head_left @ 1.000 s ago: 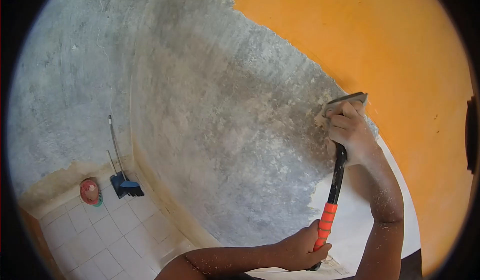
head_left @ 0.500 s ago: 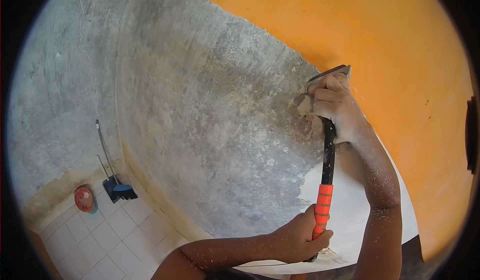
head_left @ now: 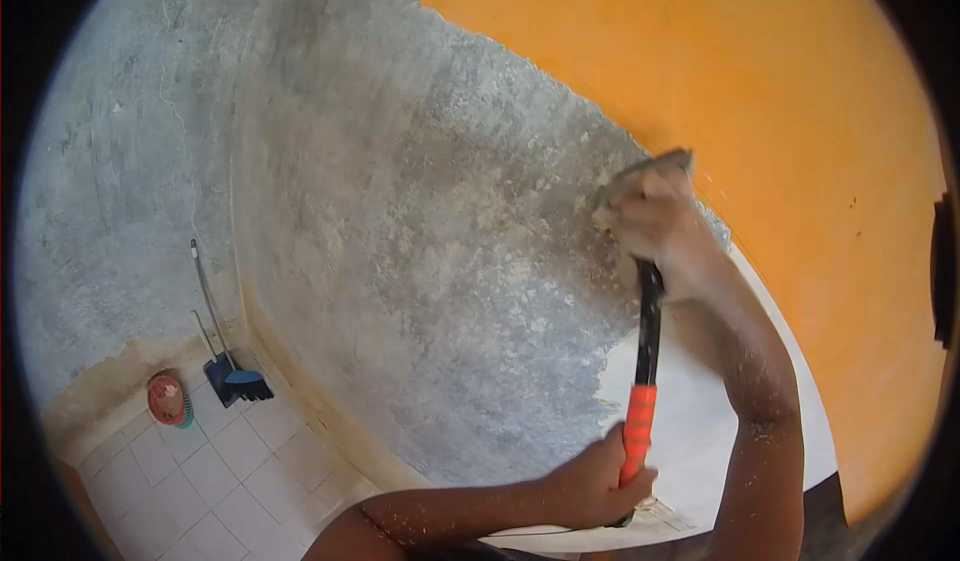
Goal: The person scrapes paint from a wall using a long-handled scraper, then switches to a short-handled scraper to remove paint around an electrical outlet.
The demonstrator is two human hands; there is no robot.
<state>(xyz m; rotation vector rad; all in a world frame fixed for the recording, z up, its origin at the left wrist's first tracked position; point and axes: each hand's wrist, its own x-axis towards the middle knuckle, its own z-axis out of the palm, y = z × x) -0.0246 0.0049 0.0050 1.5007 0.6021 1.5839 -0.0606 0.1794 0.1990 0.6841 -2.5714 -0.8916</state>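
A long scraper (head_left: 648, 341) has a black shaft, an orange-red grip and a flat grey head. My left hand (head_left: 598, 476) is wrapped round its orange-red grip at the lower end. Near the head, my right hand (head_left: 662, 226) closes round the top of the shaft; it is dusty and blurred by motion. The scraper's head lies at the border between the bare grey wall (head_left: 450, 211) and the orange paint (head_left: 780, 161). Pale dust and flakes cover my right forearm.
At the lower left, a dustpan (head_left: 222, 379) and a blue-black broom (head_left: 248, 385) lean in the corner on the white tiled floor (head_left: 212, 476). A red bowl (head_left: 166, 399) stands beside them. White wall surface (head_left: 700, 431) shows below the bare patch.
The scraper and both hands have moved slightly down and to the left. A strip of bare grey wall now shows right of my right hand, where the hand was before.
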